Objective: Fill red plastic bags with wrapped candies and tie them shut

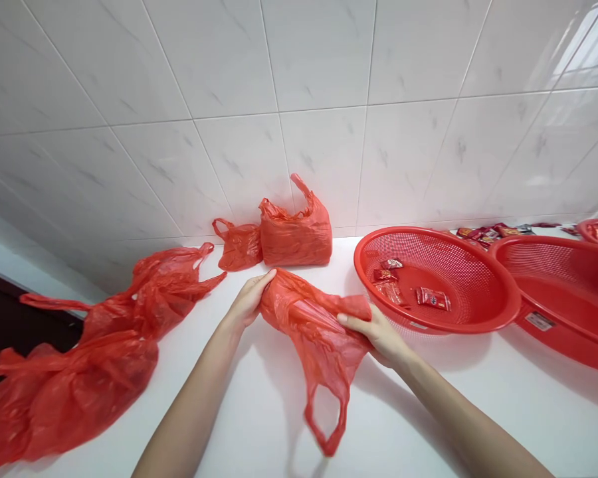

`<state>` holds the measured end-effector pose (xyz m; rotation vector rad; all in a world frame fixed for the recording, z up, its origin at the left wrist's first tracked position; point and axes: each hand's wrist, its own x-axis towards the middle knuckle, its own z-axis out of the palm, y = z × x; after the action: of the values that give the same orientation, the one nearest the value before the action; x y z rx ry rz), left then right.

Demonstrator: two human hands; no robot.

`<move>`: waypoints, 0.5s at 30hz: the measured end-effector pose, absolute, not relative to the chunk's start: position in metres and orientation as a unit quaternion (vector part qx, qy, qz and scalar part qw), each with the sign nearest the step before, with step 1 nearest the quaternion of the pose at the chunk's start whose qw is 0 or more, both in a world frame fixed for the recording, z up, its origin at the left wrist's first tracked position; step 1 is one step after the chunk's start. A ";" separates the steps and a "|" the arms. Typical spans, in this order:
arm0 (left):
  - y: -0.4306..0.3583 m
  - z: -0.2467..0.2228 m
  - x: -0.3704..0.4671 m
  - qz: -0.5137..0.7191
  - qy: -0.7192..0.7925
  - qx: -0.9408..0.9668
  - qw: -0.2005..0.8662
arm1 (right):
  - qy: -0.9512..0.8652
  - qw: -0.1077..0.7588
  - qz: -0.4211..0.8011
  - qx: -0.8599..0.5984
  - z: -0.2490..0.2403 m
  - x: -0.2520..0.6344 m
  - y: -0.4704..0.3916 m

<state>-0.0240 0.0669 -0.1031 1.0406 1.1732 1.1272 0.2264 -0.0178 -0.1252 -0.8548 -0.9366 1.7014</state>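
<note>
Head view — right hand (383, 337) partly hidden behind held red bag (311, 318).

I could pass over the tabletop (172, 375) between the left forearm (202, 392) and the heaped red bags (90, 392). The held bag (311, 325) blocks the middle, the round basket (478, 292) my right, the stuffed bag (296, 239) and tiled wall (323, 146) ahead.

Single head-worn view, looking forward and down from above the near side of a white, smooth tabletop (264, 425). Landmark: the red, translucent, thin-plastic carrier bag (319, 325), seen at close range near mid-frame. The person's bare forearms (189, 398) enter from the near side of the bag; beyond it, a white, grey-veined, glossy tiled wall (323, 60) fills the upper field.
</note>
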 end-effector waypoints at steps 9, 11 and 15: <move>0.034 -0.081 -0.009 0.591 0.454 0.581 0.327 | -0.279 0.581 0.651 -0.401 -0.144 0.217 -0.011; 0.014 -0.086 0.006 0.473 0.428 0.663 0.391 | -0.265 0.572 0.665 -0.401 -0.148 0.215 -0.011; -0.006 -0.116 0.034 0.311 0.453 0.753 0.361 | -0.266 0.543 0.693 -0.393 -0.150 0.215 -0.013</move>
<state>0.0336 -0.0061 -0.1162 1.9403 1.1673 0.8010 0.2153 -0.0129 -0.1497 -0.9328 -0.6306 1.6439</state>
